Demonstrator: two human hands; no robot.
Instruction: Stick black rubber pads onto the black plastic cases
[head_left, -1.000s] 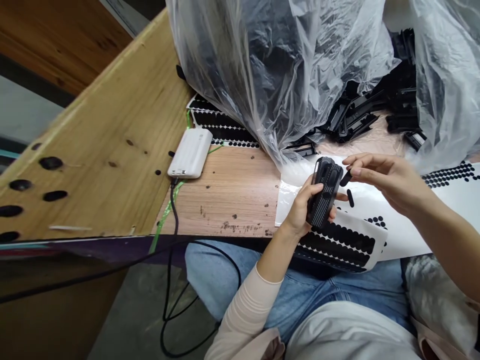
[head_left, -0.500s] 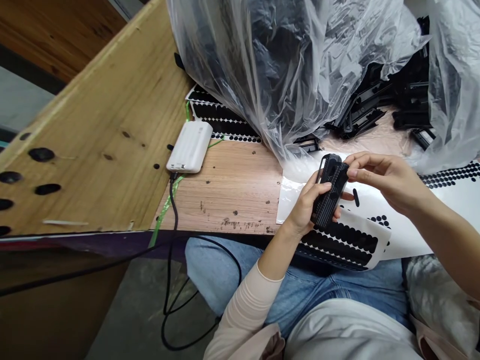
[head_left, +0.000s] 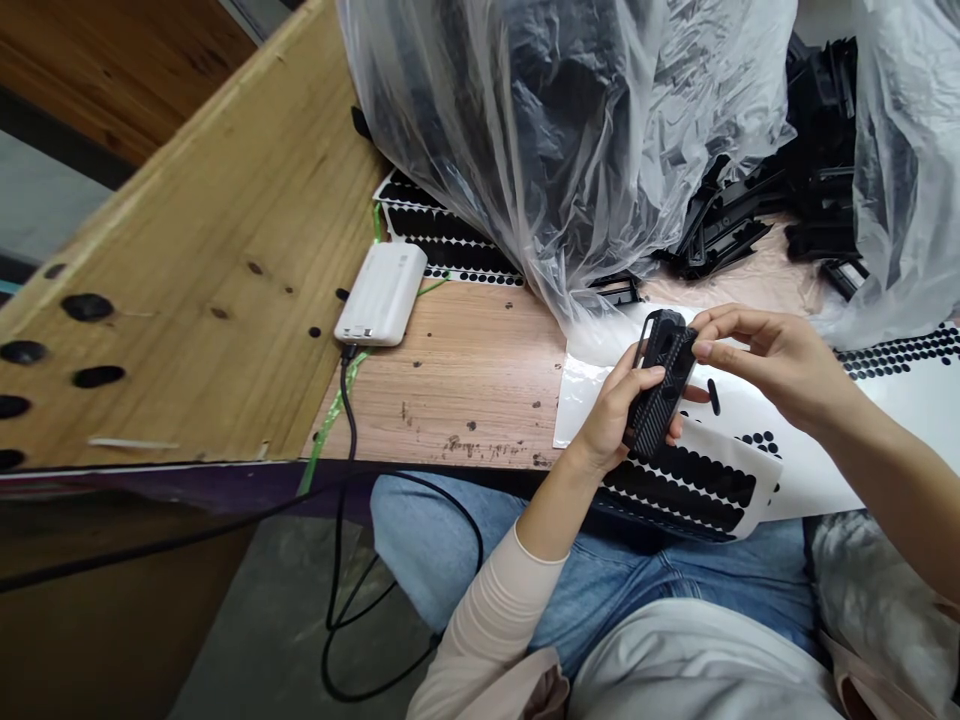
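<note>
My left hand (head_left: 611, 420) grips a black ribbed plastic case part (head_left: 661, 385), held upright over the desk edge. My right hand (head_left: 772, 362) has its fingertips pinched against the top right side of that part; whether a pad lies under them is hidden. Below both hands lies a white sheet of black oval pads (head_left: 686, 485), and one loose oval pad (head_left: 713, 396) sits on the white backing just right of the part.
A white power bank (head_left: 381, 293) with a black cable (head_left: 346, 470) rests on the wooden desk (head_left: 465, 375). Clear plastic bags (head_left: 570, 130) of black parts fill the back. More black parts (head_left: 750, 215) and dotted sheets (head_left: 896, 352) lie to the right. A wooden side panel (head_left: 195, 300) stands left.
My right hand, which held a black oval pad clear of the part a second ago, has moved left, and its fingertips now press on the part's upper side. The left hand barely shifted.
</note>
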